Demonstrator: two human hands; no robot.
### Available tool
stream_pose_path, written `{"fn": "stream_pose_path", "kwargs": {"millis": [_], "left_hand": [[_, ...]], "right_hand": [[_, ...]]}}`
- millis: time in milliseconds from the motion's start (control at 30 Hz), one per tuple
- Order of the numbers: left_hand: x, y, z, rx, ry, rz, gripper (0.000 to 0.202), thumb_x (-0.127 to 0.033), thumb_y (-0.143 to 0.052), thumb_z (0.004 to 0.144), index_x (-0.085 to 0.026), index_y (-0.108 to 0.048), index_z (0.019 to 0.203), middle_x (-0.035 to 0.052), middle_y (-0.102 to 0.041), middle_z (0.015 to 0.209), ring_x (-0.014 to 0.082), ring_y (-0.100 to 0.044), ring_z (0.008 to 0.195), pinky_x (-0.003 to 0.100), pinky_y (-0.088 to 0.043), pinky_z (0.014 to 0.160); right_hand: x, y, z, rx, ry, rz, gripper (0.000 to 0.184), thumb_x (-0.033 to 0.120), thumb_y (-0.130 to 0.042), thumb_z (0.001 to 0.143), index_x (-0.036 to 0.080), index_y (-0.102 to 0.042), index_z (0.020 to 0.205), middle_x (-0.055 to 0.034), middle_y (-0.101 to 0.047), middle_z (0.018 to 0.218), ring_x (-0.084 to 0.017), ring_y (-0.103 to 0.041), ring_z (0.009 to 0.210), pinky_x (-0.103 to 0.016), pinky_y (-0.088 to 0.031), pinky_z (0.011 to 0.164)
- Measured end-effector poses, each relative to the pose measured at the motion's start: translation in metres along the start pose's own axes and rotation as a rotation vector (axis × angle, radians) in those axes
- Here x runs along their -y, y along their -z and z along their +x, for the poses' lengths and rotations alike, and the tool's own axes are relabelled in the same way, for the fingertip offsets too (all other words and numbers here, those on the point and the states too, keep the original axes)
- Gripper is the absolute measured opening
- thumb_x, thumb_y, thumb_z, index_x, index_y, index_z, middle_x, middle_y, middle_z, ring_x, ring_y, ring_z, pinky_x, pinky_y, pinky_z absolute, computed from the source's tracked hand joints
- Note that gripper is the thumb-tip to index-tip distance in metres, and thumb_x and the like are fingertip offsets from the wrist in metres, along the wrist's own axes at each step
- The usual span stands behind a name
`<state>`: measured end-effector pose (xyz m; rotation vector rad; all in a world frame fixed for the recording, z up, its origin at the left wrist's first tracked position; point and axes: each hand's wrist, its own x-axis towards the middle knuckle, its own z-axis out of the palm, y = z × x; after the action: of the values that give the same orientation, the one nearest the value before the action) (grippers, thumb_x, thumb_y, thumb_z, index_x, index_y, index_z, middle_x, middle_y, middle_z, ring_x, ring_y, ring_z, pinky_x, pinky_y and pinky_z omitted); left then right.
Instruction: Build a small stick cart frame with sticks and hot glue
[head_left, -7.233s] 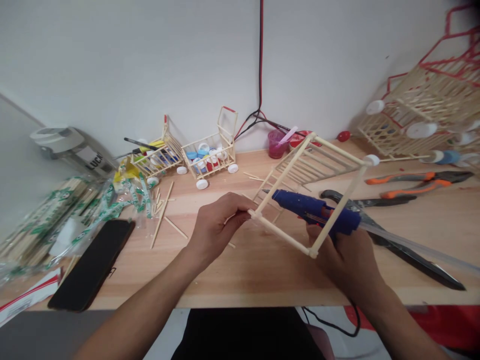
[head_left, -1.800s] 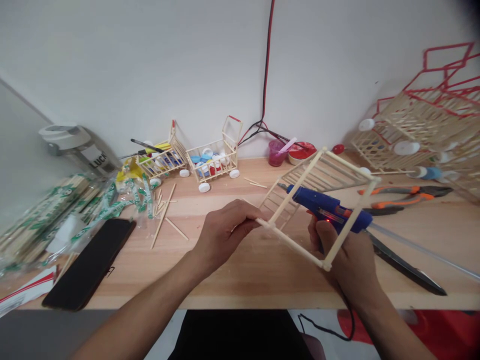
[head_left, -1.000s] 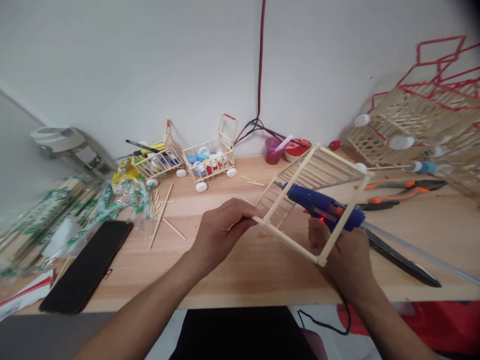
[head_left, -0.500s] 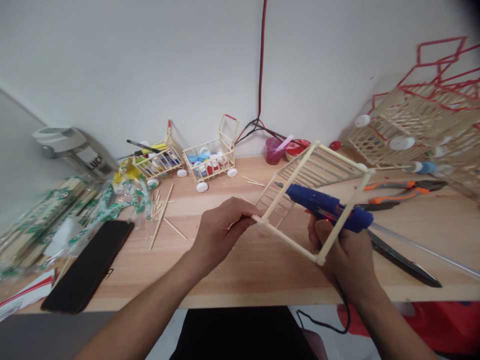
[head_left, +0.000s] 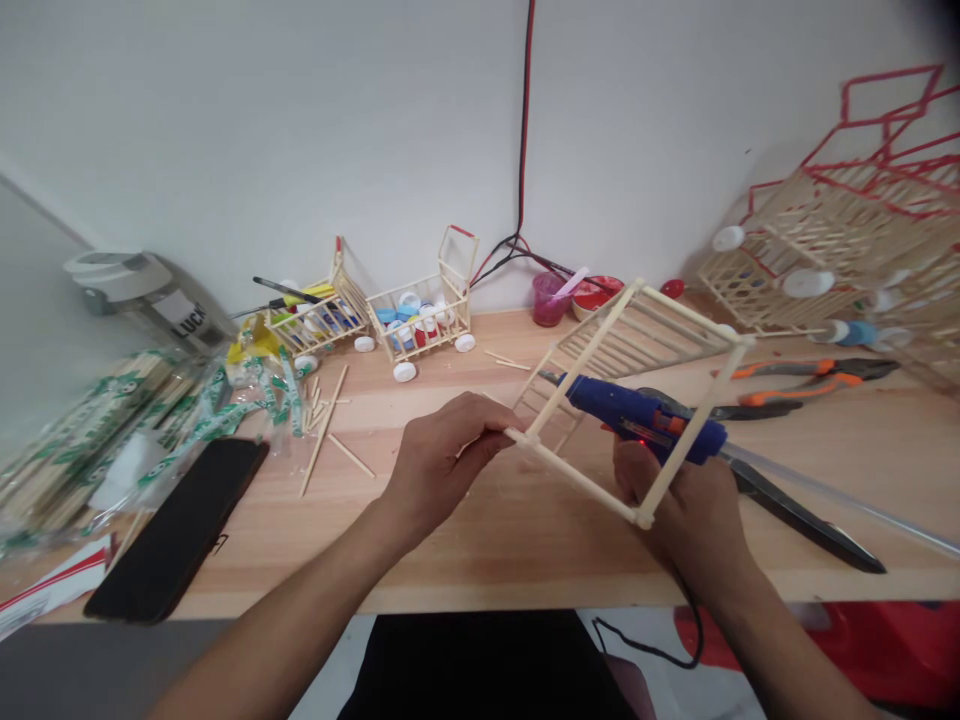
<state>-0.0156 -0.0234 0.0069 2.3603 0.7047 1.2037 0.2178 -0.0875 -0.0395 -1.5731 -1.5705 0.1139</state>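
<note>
A slatted frame of wooden sticks (head_left: pixel 585 488) is tilted above the table, its open square end towards me. My left hand (head_left: pixel 442 470) pinches it at the left corner. Closed round the handle of a blue glue gun (head_left: pixel 626 410), my right hand (head_left: pixel 679 500) sits behind the frame's near right edge. The gun's body shows through the open end, nozzle pointing left into the frame, and a small red light glows on it. A clear glue stick (head_left: pixel 817 485) sticks out of its rear. My right fingers are partly hidden by the frame and gun.
Two small stick carts (head_left: pixel 420 320) stand at the back, beside loose sticks (head_left: pixel 324 430). On the left lie a phone (head_left: pixel 180 530) and bagged sticks (head_left: pixel 82 440). Orange-handled pliers (head_left: pixel 817 375), a black-handled tool (head_left: pixel 806 520) and red-trimmed carts (head_left: pixel 847 220) are on the right.
The glue gun has shifted slightly left and down, its nozzle deeper behind the frame's left upright. My left hand and the stick frame have hardly moved.
</note>
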Motion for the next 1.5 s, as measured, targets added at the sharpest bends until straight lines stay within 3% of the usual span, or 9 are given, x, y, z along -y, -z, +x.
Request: {"fn": "stream_pose_path", "kwargs": {"millis": [233,400,800,933,1100,1300,1433,1500], "left_hand": [[0.000,0.000,0.000,0.001,0.010,0.005,0.011,-0.014,-0.061,0.091,-0.019,-0.070,0.091,0.0022,-0.075,0.088,0.0128,-0.071,0.082,0.022,-0.056,0.074],[0.000,0.000,0.000,-0.003,0.011,0.000,0.010,-0.015,-0.060,0.091,-0.019,-0.069,0.090,0.0024,-0.075,0.087,0.0131,-0.071,0.081,0.022,-0.055,0.073],[0.000,0.001,0.001,-0.001,0.019,0.011,0.008,-0.014,-0.063,0.090,-0.019,-0.069,0.090,0.0018,-0.075,0.087,0.0127,-0.071,0.081,0.022,-0.055,0.074],[0.000,0.001,0.000,-0.005,0.024,0.015,0.009,-0.013,-0.063,0.089,-0.020,-0.069,0.090,0.0012,-0.075,0.086,0.0127,-0.071,0.080,0.021,-0.055,0.073],[0.003,0.000,-0.002,-0.029,0.051,0.031,0.011,-0.012,-0.065,0.088,-0.020,-0.070,0.092,0.0008,-0.075,0.088,0.0129,-0.071,0.082,0.021,-0.056,0.074],[0.003,0.000,-0.004,-0.081,0.052,0.028,0.016,-0.010,-0.060,0.090,-0.021,-0.070,0.094,0.0014,-0.074,0.089,0.0134,-0.071,0.081,0.023,-0.056,0.072],[0.004,0.000,-0.005,-0.161,0.049,0.020,0.018,-0.008,-0.058,0.090,-0.020,-0.070,0.095,0.0015,-0.075,0.090,0.0133,-0.071,0.083,0.025,-0.056,0.075],[0.005,0.001,-0.006,-0.197,0.050,0.040,0.021,-0.005,-0.058,0.089,-0.021,-0.071,0.095,0.0011,-0.075,0.092,0.0131,-0.070,0.085,0.025,-0.056,0.077]], "right_hand": [[-0.004,-0.003,-0.004,0.035,-0.071,0.044,0.033,0.043,-0.052,0.088,0.023,-0.056,0.063,-0.0013,-0.054,0.049,-0.018,-0.052,0.045,-0.031,-0.039,0.045],[-0.001,-0.001,-0.003,0.033,0.005,0.026,0.041,0.043,-0.049,0.089,0.024,-0.048,0.053,-0.0015,-0.051,0.044,-0.017,-0.050,0.041,-0.030,-0.035,0.043],[0.002,-0.002,-0.001,0.003,0.065,-0.005,0.029,0.039,-0.050,0.087,0.023,-0.057,0.063,-0.0018,-0.057,0.051,-0.019,-0.055,0.047,-0.030,-0.039,0.046],[0.002,-0.002,-0.002,0.004,0.055,-0.009,0.035,0.040,-0.051,0.086,0.024,-0.050,0.055,-0.0012,-0.052,0.046,-0.018,-0.050,0.043,-0.030,-0.036,0.045],[0.003,0.003,-0.005,0.027,-0.051,0.106,0.035,0.041,-0.051,0.089,0.023,-0.055,0.059,-0.0010,-0.055,0.050,-0.017,-0.052,0.046,-0.030,-0.038,0.047],[0.013,0.007,-0.005,0.033,-0.115,0.475,0.045,0.048,-0.045,0.095,0.024,-0.045,0.058,0.0011,-0.047,0.051,-0.014,-0.046,0.046,-0.030,-0.037,0.048],[0.016,0.006,-0.005,0.018,-0.176,0.470,0.040,0.051,-0.045,0.095,0.023,-0.052,0.067,0.0022,-0.046,0.051,-0.014,-0.046,0.045,-0.030,-0.037,0.048],[0.014,0.006,-0.005,0.041,-0.121,0.460,0.041,0.049,-0.044,0.096,0.023,-0.051,0.067,0.0021,-0.046,0.051,-0.014,-0.046,0.046,-0.029,-0.035,0.047]]}}
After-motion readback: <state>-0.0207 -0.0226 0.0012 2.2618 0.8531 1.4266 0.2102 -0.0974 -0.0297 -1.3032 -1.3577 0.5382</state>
